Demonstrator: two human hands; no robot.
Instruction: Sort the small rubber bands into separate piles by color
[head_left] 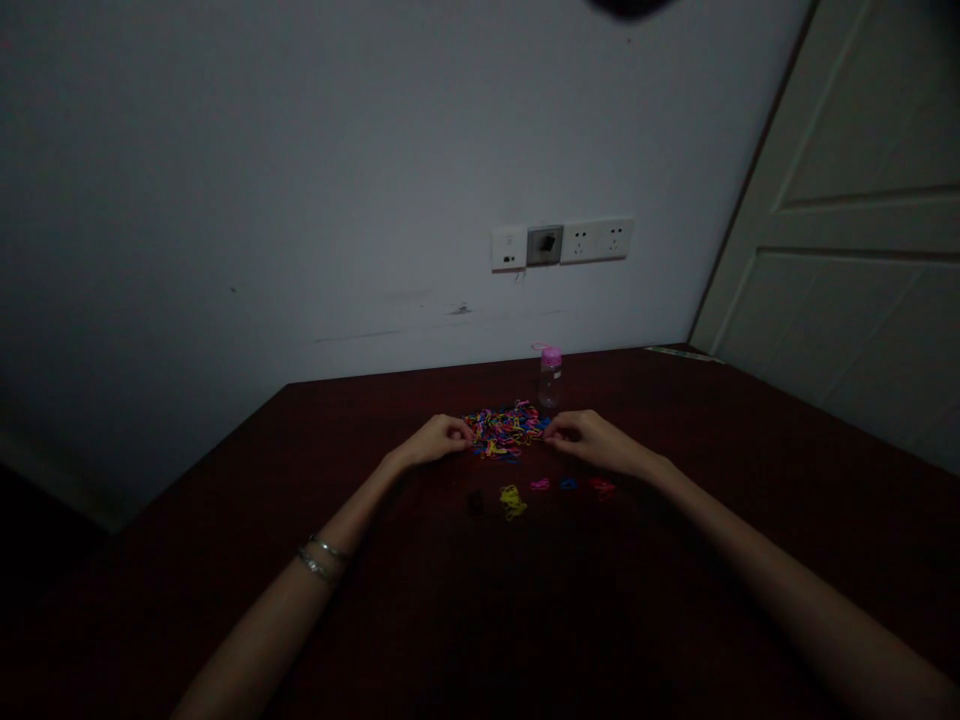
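A heap of many-coloured small bands or clips [506, 427] lies on the dark red table [465, 620]. At the heap's left edge is my left hand [444, 438], its fingers pinched together on something I cannot make out. My right hand [576, 435] touches the right edge, thumb and forefinger also closed, and what is between them is too small to tell. Nearer to me lie separate small groups: black [475, 502], yellow [512, 502], pink [540, 484], blue [568, 483] and red [602, 487].
Just behind the heap stands a clear bottle [550, 385] with a pink lid. A flat patterned strip [684, 353] lies at the table's back right. Wall sockets [596, 240] are above the back edge, and a panelled door [855, 260] is at the right.
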